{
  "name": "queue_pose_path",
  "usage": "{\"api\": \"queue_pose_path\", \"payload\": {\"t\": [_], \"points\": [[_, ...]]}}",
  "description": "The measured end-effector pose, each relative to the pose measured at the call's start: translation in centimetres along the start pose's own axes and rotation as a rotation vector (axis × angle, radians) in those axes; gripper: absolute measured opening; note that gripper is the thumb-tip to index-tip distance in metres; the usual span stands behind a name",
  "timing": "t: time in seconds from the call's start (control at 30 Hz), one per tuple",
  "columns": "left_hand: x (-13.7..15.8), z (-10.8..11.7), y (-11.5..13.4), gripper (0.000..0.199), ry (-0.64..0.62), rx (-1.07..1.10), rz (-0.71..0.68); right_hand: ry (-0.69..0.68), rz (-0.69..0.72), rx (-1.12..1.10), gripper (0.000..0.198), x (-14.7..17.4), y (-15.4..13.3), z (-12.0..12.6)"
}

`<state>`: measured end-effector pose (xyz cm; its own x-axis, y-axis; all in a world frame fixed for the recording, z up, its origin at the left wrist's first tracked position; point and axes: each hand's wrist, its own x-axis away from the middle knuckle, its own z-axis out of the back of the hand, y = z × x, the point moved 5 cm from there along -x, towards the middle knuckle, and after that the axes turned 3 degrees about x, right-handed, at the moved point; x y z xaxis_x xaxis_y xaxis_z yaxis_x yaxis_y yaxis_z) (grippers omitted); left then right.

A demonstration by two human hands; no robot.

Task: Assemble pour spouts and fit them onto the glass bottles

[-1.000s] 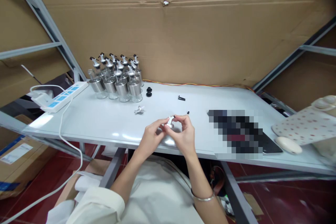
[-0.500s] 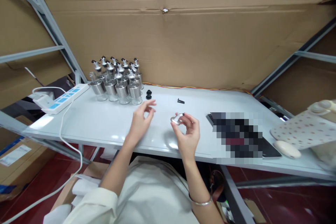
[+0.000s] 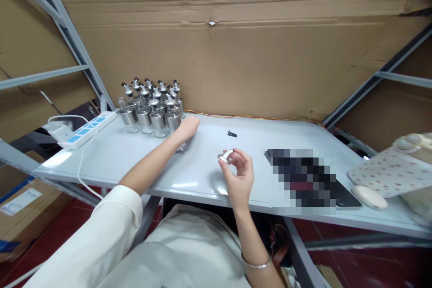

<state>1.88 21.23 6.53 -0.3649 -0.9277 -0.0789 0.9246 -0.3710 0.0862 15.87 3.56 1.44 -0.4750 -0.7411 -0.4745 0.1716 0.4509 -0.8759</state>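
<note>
Pinching one silver spout: the right of two hands.

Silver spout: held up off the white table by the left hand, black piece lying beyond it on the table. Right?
Wrong hand: the head view shows the silver spout held up off the white table by the right hand, black piece lying beyond it on the table. The left hand is apart from it, out beside the bottles.
</note>
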Motion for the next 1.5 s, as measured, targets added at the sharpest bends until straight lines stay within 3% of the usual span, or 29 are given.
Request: {"api": "queue_pose_path", "payload": {"t": [0.13,0.3,0.4,0.5,0.63,0.7,0.77,0.87,1.03,1.5], "points": [[-0.2,-1.1,-0.2,0.033,-0.010,0.018,0.024,-0.016,-0.028,-0.024,0.051,0.0,0.3,-0.1],[-0.1,-0.7,-0.5,0.029,0.048,0.098,0.034,-0.036,-0.044,0.018,0.049,0.0,0.5,-0.1],[1.9,0.5,0.2,0.023,0.110,0.180,0.004,-0.047,-0.043,0.054,0.046,-0.1,0.5,0.0],[6.0,1.2,1.7,0.022,0.187,0.336,-0.035,-0.002,-0.030,0.098,0.045,-0.2,0.2,0.3],[11.3,-0.5,3.8,0.015,0.307,1.140,-0.031,0.055,-0.060,0.098,0.046,-0.2,0.1,0.6],[12.5,-2.8,4.9,0.015,0.215,1.432,0.029,0.076,-0.079,0.060,0.049,-0.1,0.1,0.7],[13.2,-4.5,5.6,0.019,0.150,1.586,0.089,0.096,-0.089,0.020,0.053,-0.1,0.1,0.8],[13.7,-5.7,5.8,0.024,0.137,1.651,0.128,0.103,-0.101,-0.017,0.052,-0.1,0.0,0.8],[14.3,-5.6,5.3,0.023,0.207,1.696,0.180,0.103,-0.105,-0.079,0.045,-0.2,0.1,0.8],[14.4,-5.0,5.3,0.025,0.293,1.709,0.111,-0.007,-0.102,-0.118,0.031,-0.4,0.1,0.2]]}}
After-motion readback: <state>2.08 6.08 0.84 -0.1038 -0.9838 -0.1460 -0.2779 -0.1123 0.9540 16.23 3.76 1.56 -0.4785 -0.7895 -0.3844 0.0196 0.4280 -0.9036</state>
